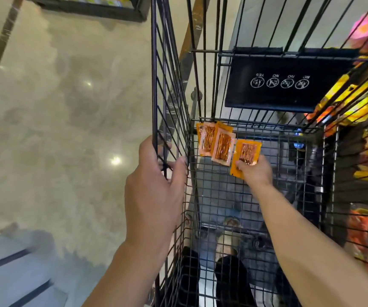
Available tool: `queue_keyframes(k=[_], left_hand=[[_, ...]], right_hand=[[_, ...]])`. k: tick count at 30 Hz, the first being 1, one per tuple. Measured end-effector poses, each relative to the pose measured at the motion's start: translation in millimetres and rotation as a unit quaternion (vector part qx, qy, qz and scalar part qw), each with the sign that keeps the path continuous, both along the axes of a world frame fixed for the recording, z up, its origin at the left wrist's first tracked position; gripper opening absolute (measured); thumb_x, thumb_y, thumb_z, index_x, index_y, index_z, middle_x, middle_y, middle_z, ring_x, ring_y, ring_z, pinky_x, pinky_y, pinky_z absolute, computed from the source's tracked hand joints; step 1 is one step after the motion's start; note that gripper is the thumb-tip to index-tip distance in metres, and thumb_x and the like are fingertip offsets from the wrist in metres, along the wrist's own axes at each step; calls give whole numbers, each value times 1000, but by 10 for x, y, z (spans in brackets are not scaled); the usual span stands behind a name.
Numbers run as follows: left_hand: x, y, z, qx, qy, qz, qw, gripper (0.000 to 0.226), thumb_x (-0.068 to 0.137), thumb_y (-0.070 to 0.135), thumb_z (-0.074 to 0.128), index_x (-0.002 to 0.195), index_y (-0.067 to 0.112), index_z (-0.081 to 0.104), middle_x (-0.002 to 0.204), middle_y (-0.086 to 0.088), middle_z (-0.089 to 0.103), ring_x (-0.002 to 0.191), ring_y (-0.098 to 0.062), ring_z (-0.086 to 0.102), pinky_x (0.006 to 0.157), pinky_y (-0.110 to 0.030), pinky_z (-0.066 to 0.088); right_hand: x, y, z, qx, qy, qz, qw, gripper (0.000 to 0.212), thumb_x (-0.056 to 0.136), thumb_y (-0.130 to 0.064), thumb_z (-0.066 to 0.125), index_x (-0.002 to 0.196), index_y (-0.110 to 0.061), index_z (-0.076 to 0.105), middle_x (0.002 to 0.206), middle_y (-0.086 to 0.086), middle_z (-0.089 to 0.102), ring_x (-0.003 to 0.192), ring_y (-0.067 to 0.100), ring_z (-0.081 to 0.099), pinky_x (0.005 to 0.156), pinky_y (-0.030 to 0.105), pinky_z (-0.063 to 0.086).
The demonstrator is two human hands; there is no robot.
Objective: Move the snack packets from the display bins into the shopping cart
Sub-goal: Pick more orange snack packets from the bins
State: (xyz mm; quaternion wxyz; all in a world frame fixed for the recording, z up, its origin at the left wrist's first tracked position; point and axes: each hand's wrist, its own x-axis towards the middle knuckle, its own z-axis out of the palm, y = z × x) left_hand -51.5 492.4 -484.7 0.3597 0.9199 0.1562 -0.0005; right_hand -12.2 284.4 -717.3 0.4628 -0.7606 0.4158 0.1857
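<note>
My left hand (154,173) grips the cart's (169,111) left wall; my right hand (255,171) pinches an orange packet (246,151) beside two packets (215,141) at the floor's far-left corner.

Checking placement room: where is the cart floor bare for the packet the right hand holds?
Bare black wire cart floor lies between the right hand and the right wall, and nearer under the forearm. Crowded: far-left corner, where two orange snack packets overlap.
</note>
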Motion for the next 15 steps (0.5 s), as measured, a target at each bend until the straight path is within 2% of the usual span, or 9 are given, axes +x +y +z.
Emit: queue_keyframes(k=[4,6,7,9,11,13,15], left_hand=[[11,-1,23,0,-3,-4,1000,36,98,35,71,114,50,42,97,48,61,82,18,62,66,-6,46],[8,-30,56,-2,9,-2,1000,39,97,38,72,123,44,44,98,43,61,85,13,63,72,-10,44],[-5,-53,86,-5,20,5,1000,46,96,38,73,133,37,45,105,39,61,87,8,62,77,-15,45],[-63,-107,165,8,20,25,999,69,95,40,75,152,25,39,133,22,59,108,4,53,96,-22,41],[-142,-197,260,60,-45,28,997,75,94,41,74,155,21,36,149,8,47,134,-5,38,110,-26,33],[-229,-377,328,70,-108,2,992,69,93,44,70,151,25,38,143,17,41,135,-2,31,114,-17,27],[-276,-607,302,21,-108,-39,993,62,93,47,68,146,33,40,128,34,34,131,5,31,111,-7,25]], right_hand=[[-200,-191,259,149,-33,-33,988,23,86,-24,84,106,-26,72,103,-7,78,101,17,73,99,42,56],[-289,-276,490,204,-47,-39,977,25,86,-23,83,109,-26,73,104,-8,79,101,15,74,102,43,55],[-335,-314,615,234,-53,-43,970,29,85,-24,84,113,-24,73,108,-6,79,105,17,74,104,44,54],[-426,-391,858,286,-65,-35,955,41,78,-30,85,117,-23,73,113,-3,78,107,19,74,103,43,53],[-508,-458,1048,317,-85,-14,944,52,69,-37,85,118,-23,72,116,1,78,106,18,75,98,40,54],[-578,-507,1179,331,-104,1,938,58,68,-38,84,121,-20,71,118,3,77,109,21,74,99,43,55],[-639,-540,1264,339,-119,20,933,57,70,-39,84,122,-19,71,119,5,77,111,25,73,103,48,53]])
